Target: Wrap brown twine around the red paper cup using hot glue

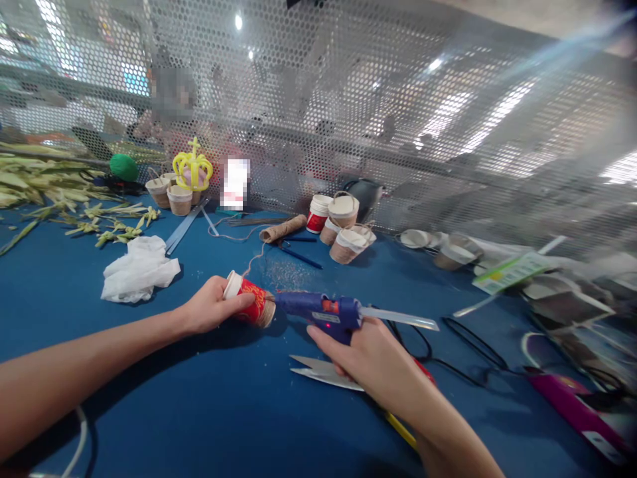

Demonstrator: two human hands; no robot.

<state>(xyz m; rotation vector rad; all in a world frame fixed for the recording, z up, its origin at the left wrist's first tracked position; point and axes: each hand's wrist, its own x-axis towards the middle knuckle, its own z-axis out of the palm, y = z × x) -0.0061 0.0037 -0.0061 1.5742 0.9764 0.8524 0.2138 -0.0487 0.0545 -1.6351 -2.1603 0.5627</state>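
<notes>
My left hand (213,304) is closed around a red paper cup (255,300) with a white rim, held tilted on its side above the table. Some twine is wound at the cup's base end, and a strand runs from the cup back to a roll of twine (283,229). In my right hand (365,352) is a blue glue gun (318,312), with a clear glue stick (398,317) poking out of its rear. The nozzle points left and meets, or nearly meets, the cup near its base. Beneath my right hand lie open scissors (323,372), partly hidden.
Several twine-wrapped cups (348,242) stand at the back by a perforated metal screen (308,86). White crumpled tissue (139,269) and dried husks (30,176) lie left. Black cable (478,338) and a purple power strip (572,405) are at right.
</notes>
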